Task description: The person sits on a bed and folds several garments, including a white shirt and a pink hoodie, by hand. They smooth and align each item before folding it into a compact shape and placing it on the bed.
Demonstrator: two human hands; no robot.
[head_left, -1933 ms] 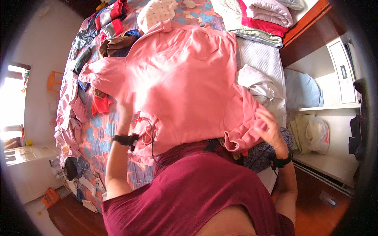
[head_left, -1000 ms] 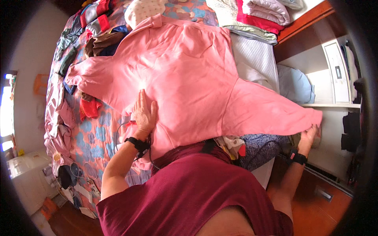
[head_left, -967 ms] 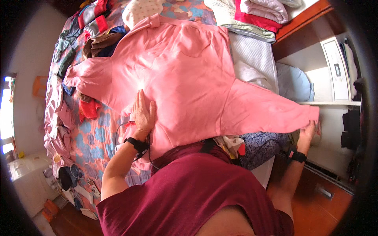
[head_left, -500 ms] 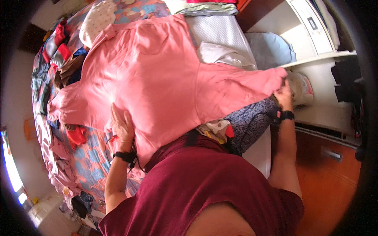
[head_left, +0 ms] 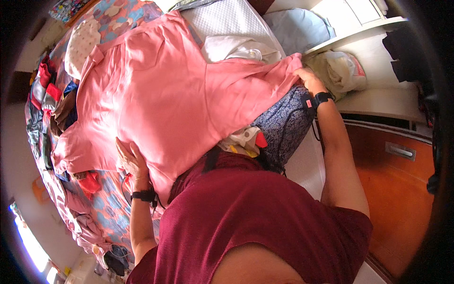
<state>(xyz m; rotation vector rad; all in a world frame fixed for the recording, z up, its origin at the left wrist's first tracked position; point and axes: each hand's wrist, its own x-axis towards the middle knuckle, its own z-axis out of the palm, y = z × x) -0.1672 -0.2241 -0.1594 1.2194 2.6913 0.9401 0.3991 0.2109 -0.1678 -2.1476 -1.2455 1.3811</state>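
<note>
A pink long-sleeved sweatshirt (head_left: pixel 156 90) lies spread out in front of me, with soft wrinkles across its body. My left hand (head_left: pixel 132 161) rests flat on its lower left edge, fingers stretched and thumb apart. At the right, the cuff end of one sleeve is pinched in my right hand (head_left: pixel 310 81), whose fingertips are partly hidden by the cloth. The other sleeve (head_left: pixel 73 149) lies bunched at the left. Just below the held sleeve is a dark blue and white patterned bag or cloth bundle (head_left: pixel 281 123), beside a pale cloth with red and yellow patches (head_left: pixel 241 142).
Under the sweatshirt is a bed with a floral cover (head_left: pixel 111 208). Mixed clothes (head_left: pixel 49 94) lie along its left side. A white folded cloth (head_left: pixel 239 48) is on the white quilted mattress (head_left: pixel 222 21). Open cupboard shelves (head_left: pixel 383 97) and an orange-brown drawer front (head_left: pixel 397 189) stand right.
The whole view has shifted and turned, so the sweatshirt appears farther left. My left hand still lies flat on it, and my right hand keeps hold of the sleeve cuff.
</note>
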